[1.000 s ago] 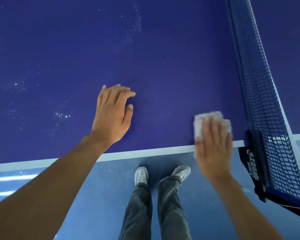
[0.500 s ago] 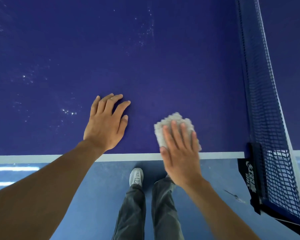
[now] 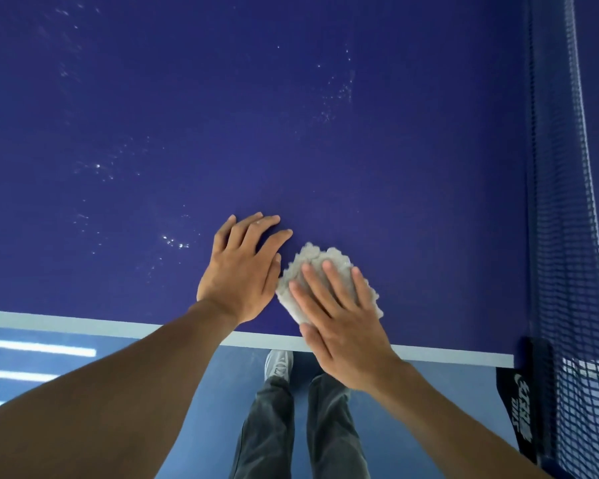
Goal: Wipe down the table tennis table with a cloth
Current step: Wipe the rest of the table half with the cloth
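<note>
Pressing down on a pale, fluffy cloth [image 3: 317, 254] with the right grip [image 3: 343, 323], fingers straight and laid flat across it, not curled round it. Lying on the deep blue surface [image 3: 360, 150], that cloth, close to the near edge and just above the white edge line [image 3: 83, 322], with the heel of the right grip reaching out over that line. Resting just beside it, the left grip [image 3: 242, 271], palm down on the surface, fingers spread and straight, holding nothing; thumb side touching or all but touching the cloth's left edge, hard to tell which. Scattered to the left and farther up the surface, small white specks [image 3: 177, 242], brightest just left of the left grip. Running along the right side, a dark blue net [image 3: 561, 202] with a white top band, fixed at the near corner by a black clamp [image 3: 519, 406] bearing white lettering. Below the edge, blue floor [image 3: 464, 385], dark grey trousers [image 3: 267, 430] and one pale shoe [image 3: 278, 366] in view, the other hidden behind the right wrist. Both forearms bare.
</note>
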Available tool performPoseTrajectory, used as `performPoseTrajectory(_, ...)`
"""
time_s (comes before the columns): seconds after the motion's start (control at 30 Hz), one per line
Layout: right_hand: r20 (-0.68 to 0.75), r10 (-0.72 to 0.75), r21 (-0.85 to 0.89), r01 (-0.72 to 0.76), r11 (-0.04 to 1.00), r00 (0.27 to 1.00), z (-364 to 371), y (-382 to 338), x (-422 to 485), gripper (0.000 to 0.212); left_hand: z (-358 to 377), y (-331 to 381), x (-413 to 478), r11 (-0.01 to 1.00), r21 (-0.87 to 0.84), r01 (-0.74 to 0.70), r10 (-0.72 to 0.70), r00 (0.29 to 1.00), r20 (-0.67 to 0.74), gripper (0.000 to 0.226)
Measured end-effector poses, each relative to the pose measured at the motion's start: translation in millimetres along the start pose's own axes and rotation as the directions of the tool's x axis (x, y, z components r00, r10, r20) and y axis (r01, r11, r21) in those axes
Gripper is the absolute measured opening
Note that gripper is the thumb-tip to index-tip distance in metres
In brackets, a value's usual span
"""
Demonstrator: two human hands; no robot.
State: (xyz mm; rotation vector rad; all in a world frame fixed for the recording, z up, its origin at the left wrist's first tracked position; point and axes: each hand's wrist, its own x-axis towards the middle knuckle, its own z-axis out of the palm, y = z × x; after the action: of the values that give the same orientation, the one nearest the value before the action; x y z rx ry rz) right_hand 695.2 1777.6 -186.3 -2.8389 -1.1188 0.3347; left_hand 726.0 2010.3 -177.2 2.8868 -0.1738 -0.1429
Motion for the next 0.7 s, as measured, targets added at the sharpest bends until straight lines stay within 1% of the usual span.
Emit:
performPoseTrajectory(0.03, 0.022, -0.084, -0.023, 0.084, 0.996, 0.996, 1, 8, -10, 0.062, 0, -1, 0, 1.000, -0.002, 0.002, -0.002, 1.000, -0.001, 0.049)
performPoseTrajectory(0.07, 0.041, -0.118, -0.041, 0.120, 0.992, 0.992, -1, 20, -17, 0.062, 1, -1, 1, 1.000, -0.007, 0.003, -0.003, 1.000, -0.008, 0.049)
performPoseTrajectory(0.1, 0.055, -0.111, -0.054, 0.114, 0.992, 0.992, -6, 36, -21, 0.061, 2, -2, 1, 1.000, -0.010, 0.003, -0.003, 1.000, -0.019, 0.048)
performPoseTrajectory(0.13, 0.068, -0.068, -0.064, 0.073, 0.995, 0.995, -11, 53, -21, 0.060, 2, -2, 1, 1.000, -0.008, -0.001, 0.001, 1.000, -0.027, 0.048)
performPoseTrajectory(0.17, 0.072, 0.011, -0.066, -0.006, 0.998, 0.997, -17, 72, -14, 0.059, 3, -2, 1, 1.000, -0.005, -0.006, 0.005, 0.999, -0.032, 0.048)
performPoseTrajectory(0.2, 0.067, 0.122, -0.050, -0.119, 0.992, 0.990, -23, 89, -2, 0.059, 4, -2, 2, 1.000, -0.003, -0.010, 0.010, 0.999, -0.034, 0.048)
performPoseTrajectory(0.23, 0.057, 0.248, -0.023, -0.247, 0.969, 0.967, -29, 103, 14, 0.061, 4, -3, 2, 1.000, -0.004, -0.013, 0.013, 0.999, -0.035, 0.049)
performPoseTrajectory(0.3, 0.016, 0.492, 0.031, -0.492, 0.870, 0.870, -39, 121, 59, 0.066, 6, -3, 1, 1.000, -0.005, -0.021, 0.020, 0.999, -0.040, 0.050)
performPoseTrajectory(0.33, -0.012, 0.581, 0.053, -0.580, 0.813, 0.814, -42, 124, 84, 0.068, 7, -4, 2, 1.000, -0.004, -0.026, 0.026, 0.999, -0.042, 0.050)
performPoseTrajectory(0.37, -0.030, 0.635, 0.069, -0.632, 0.772, 0.772, -45, 121, 109, 0.069, 8, -5, 2, 1.000, -0.003, -0.030, 0.030, 0.999, -0.043, 0.050)
performPoseTrajectory(0.4, -0.033, 0.651, 0.076, -0.648, 0.758, 0.758, -47, 113, 130, 0.068, 8, -5, 2, 1.000, -0.003, -0.031, 0.031, 0.998, -0.046, 0.049)
performPoseTrajectory(0.43, -0.034, 0.622, 0.073, -0.619, 0.782, 0.782, -48, 102, 145, 0.067, 9, -6, 2, 1.000, -0.002, -0.030, 0.029, 0.998, -0.051, 0.049)
performPoseTrajectory(0.47, -0.034, 0.550, 0.062, -0.547, 0.835, 0.835, -46, 89, 151, 0.065, 11, -6, 2, 1.000, 0.000, -0.030, 0.030, 0.998, -0.055, 0.049)
performPoseTrajectory(0.53, -0.019, 0.320, 0.005, -0.320, 0.947, 0.947, -36, 62, 135, 0.063, 11, -6, 2, 0.999, 0.002, -0.035, 0.035, 0.998, -0.053, 0.049)
performPoseTrajectory(0.57, -0.012, 0.215, -0.025, -0.215, 0.976, 0.977, -31, 53, 116, 0.063, 11, -6, 2, 0.999, 0.003, -0.035, 0.035, 0.998, -0.051, 0.050)
performPoseTrajectory(0.6, 0.003, 0.150, -0.039, -0.149, 0.988, 0.989, -27, 49, 95, 0.062, 10, -6, 2, 0.999, 0.003, -0.035, 0.035, 0.998, -0.046, 0.050)
performPoseTrajectory(0.63, 0.018, 0.118, -0.048, -0.117, 0.992, 0.993, -23, 50, 73, 0.061, 10, -6, 1, 0.999, 0.002, -0.035, 0.035, 0.999, -0.040, 0.050)
performPoseTrajectory(0.7, 0.073, 0.098, -0.058, -0.094, 0.994, 0.993, -22, 63, 35, 0.061, 9, -6, 1, 0.999, -0.002, -0.036, 0.036, 0.999, -0.035, 0.050)
